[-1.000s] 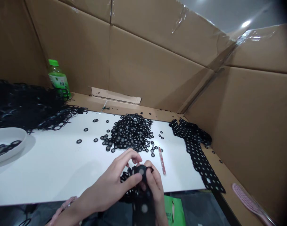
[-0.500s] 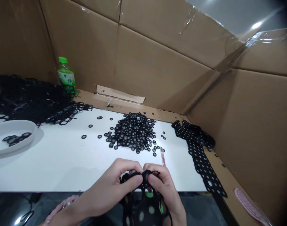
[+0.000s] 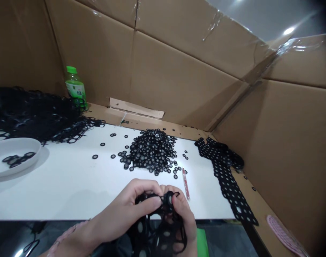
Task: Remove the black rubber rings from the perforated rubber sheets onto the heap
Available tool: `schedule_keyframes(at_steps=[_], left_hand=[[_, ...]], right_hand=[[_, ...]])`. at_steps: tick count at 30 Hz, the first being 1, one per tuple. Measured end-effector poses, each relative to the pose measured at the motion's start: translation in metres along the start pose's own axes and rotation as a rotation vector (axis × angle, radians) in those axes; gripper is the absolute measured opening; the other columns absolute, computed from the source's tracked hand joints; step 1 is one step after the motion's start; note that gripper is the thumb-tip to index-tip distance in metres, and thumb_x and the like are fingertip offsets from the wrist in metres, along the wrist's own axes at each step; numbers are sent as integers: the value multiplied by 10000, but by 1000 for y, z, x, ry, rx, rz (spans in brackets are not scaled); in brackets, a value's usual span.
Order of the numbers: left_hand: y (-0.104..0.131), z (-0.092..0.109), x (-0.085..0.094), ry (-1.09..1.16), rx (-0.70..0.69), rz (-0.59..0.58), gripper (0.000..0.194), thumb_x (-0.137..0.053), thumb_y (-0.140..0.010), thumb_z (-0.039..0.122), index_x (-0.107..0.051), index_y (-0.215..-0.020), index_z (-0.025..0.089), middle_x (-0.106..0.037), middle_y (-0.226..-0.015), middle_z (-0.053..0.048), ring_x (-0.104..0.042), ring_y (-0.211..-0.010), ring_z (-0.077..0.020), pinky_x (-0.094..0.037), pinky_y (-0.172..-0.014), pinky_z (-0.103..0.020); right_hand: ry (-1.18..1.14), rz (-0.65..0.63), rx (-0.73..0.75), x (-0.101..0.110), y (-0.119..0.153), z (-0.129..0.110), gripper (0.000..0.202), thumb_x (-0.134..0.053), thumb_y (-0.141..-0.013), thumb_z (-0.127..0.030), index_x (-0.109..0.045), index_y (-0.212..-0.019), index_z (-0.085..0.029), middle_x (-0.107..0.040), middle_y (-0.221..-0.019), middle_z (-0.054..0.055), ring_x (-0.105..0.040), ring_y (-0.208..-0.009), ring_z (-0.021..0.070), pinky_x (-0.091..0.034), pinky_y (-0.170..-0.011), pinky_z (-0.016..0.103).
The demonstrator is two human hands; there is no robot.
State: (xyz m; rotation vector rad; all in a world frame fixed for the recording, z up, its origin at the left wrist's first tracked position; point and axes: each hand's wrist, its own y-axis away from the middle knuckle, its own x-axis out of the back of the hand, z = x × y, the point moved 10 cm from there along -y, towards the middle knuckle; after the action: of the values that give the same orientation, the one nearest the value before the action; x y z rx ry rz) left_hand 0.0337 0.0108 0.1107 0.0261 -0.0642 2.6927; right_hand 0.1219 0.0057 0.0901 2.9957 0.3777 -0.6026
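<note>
Both hands are closed at the front edge of the white board (image 3: pixel 79 185). My left hand (image 3: pixel 133 205) pinches the upper edge of a floppy black sheet (image 3: pixel 164 237) dotted with pale round centres. My right hand (image 3: pixel 186 214) grips the same sheet close by. Between the two thumbs a black ring with a grey centre (image 3: pixel 169 198) stands up from the sheet, and a thin black strip loops beside it. Below the hands the sheet hangs down past the board's edge. Beyond them lies a heap of small black rings with grey centres (image 3: pixel 152 151).
A white dish (image 3: pixel 31 167) with several rings stands at left, before a tangled black mesh pile (image 3: pixel 31 112) and a green bottle (image 3: pixel 76 89). At right lie dotted black sheets (image 3: pixel 228 182), a slim red-and-clear stick (image 3: pixel 186 185) and a pink pad (image 3: pixel 283 233). Cardboard walls (image 3: pixel 176 78) surround the board.
My right hand has drawn in slightly to the left and turned. The ring between the thumbs now stands out more from the sheet, and the slim stick is more exposed.
</note>
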Motion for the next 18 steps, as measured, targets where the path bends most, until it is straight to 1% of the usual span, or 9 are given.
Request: schedule_keyframes(at_steps=[2, 4, 5, 7, 9, 11, 13, 15, 18], left_hand=[[2, 7, 3, -133, -43, -7, 157, -538, -790, 356, -602, -833, 219, -604, -869, -13, -523, -843, -175, -420, -764, -238], [4, 16, 3, -253, -98, -42, 140, -514, -811, 327, -607, -858, 233, -610, -874, -8, -522, -849, -170, -408, -759, -226], [4, 20, 1, -293, -119, -69, 141, -497, -824, 314, -607, -866, 236, -612, -865, -3, -523, -836, -164, -403, -754, -222], [2, 23, -1, -335, -128, -111, 158, -475, -839, 313, -609, -862, 231, -608, -828, 6, -522, -793, -153, -393, -734, -217], [-2, 21, 1, -346, -105, -106, 188, -471, -843, 336, -608, -810, 212, -591, -772, 9, -511, -744, -147, -384, -696, -215], [-7, 18, 4, -306, -104, -82, 235, -473, -842, 358, -583, -719, 190, -551, -716, 12, -491, -703, -139, -371, -665, -213], [-11, 16, 5, -211, -124, -76, 266, -473, -842, 360, -534, -659, 177, -511, -701, 12, -471, -692, -134, -363, -664, -215], [-12, 12, 2, -91, -125, -99, 267, -476, -840, 353, -492, -643, 173, -481, -709, 13, -456, -700, -131, -361, -679, -218], [-11, 4, -4, 84, -74, -137, 260, -470, -837, 354, -467, -650, 174, -445, -697, 17, -432, -689, -126, -360, -660, -217]], right_hand=[[84, -26, 98, 1, 2, -9, 284, -577, -734, -466, -511, -646, -204, -435, -632, 7, -411, -602, 150, -359, -571, 275], [251, -43, 169, 1, 4, -19, 256, -556, -774, -434, -532, -680, -197, -441, -640, 5, -408, -625, 149, -333, -591, 274], [350, -54, 174, 1, 4, -21, 273, -546, -785, -435, -531, -669, -189, -433, -630, 2, -398, -615, 143, -315, -578, 270], [509, -77, 136, -1, 3, -24, 332, -547, -785, -449, -491, -600, -179, -398, -591, -12, -363, -574, 126, -279, -539, 260], [589, -105, 88, -4, 2, -26, 350, -588, -763, -425, -446, -557, -180, -369, -569, -28, -343, -558, 112, -270, -525, 250], [624, -111, 78, -6, 2, -29, 299, -637, -738, -356, -465, -570, -179, -387, -573, -36, -355, -570, 108, -291, -545, 239], [619, -86, 92, -5, 2, -32, 193, -649, -736, -305, -534, -640, -182, -453, -611, -32, -397, -599, 111, -322, -577, 233], [567, -50, 126, -2, 4, -33, 108, -637, -748, -288, -588, -723, -196, -515, -670, -20, -443, -638, 121, -353, -615, 235], [436, 12, 169, 3, 6, -35, 84, -656, -728, -283, -619, -756, -213, -557, -732, -2, -493, -712, 146, -386, -687, 255]])
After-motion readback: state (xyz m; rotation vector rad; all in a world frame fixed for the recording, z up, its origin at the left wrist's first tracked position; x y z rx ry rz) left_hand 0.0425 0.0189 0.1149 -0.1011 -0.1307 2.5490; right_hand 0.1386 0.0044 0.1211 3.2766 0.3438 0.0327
